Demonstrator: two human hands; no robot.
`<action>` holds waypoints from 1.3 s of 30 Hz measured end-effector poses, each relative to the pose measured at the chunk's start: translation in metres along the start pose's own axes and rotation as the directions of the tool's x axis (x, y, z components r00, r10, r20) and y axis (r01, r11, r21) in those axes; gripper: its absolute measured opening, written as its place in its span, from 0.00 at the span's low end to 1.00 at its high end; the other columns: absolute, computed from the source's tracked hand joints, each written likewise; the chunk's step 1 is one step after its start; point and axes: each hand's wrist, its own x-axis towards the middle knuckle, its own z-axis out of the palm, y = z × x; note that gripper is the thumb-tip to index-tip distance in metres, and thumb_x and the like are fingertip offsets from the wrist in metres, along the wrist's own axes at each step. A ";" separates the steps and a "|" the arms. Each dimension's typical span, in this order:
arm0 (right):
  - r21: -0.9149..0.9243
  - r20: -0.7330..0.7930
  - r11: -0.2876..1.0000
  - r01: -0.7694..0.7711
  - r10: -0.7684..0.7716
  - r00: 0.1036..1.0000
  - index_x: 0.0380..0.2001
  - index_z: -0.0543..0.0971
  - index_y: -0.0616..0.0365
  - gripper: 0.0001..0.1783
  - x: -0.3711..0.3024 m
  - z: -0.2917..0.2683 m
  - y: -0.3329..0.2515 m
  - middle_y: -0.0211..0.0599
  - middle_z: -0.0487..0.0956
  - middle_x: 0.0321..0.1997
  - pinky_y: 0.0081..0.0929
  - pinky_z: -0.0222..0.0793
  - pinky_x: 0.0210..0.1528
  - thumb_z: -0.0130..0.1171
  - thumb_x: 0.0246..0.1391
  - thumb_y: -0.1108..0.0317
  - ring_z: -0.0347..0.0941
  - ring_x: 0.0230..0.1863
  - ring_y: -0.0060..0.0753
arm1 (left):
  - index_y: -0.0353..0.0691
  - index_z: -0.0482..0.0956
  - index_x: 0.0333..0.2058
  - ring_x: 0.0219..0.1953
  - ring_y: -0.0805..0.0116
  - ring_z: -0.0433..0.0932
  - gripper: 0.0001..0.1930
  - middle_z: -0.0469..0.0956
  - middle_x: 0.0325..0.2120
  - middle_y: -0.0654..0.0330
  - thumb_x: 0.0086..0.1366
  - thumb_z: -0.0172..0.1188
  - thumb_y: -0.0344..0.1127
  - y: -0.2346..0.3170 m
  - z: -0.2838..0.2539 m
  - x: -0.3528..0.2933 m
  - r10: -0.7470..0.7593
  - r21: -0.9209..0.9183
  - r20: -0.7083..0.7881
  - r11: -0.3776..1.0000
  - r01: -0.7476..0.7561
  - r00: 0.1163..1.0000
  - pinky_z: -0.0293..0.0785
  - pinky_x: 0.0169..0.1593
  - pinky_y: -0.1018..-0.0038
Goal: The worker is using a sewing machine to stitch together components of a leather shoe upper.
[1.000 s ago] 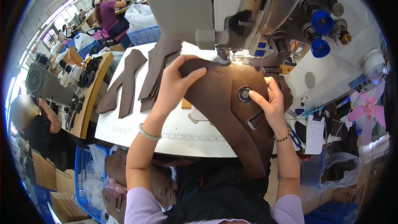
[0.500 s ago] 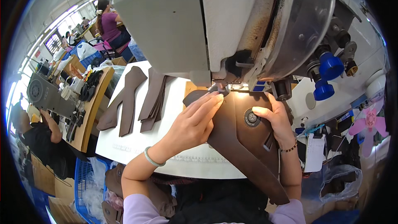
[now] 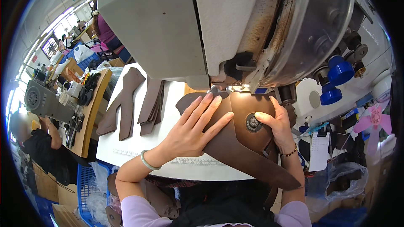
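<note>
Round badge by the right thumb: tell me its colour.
The badge is black and pale grey; it shows best in the head view.

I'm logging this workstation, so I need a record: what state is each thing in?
Sewing machine: running or stopped, cannot tell
Brown leather piece: under the machine's head, brightly lit near the needle area
Round emblem: face up
Left hand: fingers extended on the leather
Right hand: holding the leather's right side
Y-shaped piece: flat
Strip stack: unevenly layered
Pink fan: apparently still
</note>
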 end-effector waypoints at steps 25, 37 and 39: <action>-0.118 -0.020 0.993 -0.025 0.023 1.000 0.50 0.70 0.73 0.27 0.000 -0.006 -0.001 0.34 0.79 0.42 0.17 0.67 0.50 0.65 0.50 0.68 0.72 0.43 0.18 | 0.45 0.71 0.58 0.63 0.49 0.63 0.32 0.66 0.59 0.45 0.51 0.56 0.44 -0.010 -0.012 0.007 0.095 -0.120 0.048 0.989 -0.088 0.994 0.58 0.66 0.55; -0.044 -0.052 0.995 -0.089 0.087 0.995 0.54 0.66 0.78 0.33 0.001 -0.004 0.000 0.37 0.78 0.44 0.17 0.67 0.51 0.65 0.49 0.69 0.72 0.45 0.18 | 0.44 0.71 0.57 0.57 0.50 0.69 0.37 0.68 0.57 0.48 0.43 0.62 0.42 -0.009 -0.023 0.016 0.029 -0.202 0.049 0.979 -0.019 0.998 0.64 0.61 0.57; -0.013 -0.028 0.999 -0.045 0.045 0.999 0.54 0.65 0.79 0.33 0.002 -0.003 0.002 0.37 0.77 0.45 0.17 0.67 0.51 0.64 0.49 0.70 0.71 0.45 0.18 | 0.44 0.71 0.58 0.60 0.49 0.66 0.38 0.67 0.57 0.47 0.42 0.61 0.38 -0.011 -0.025 0.018 0.016 -0.240 0.073 0.971 0.002 0.997 0.63 0.62 0.57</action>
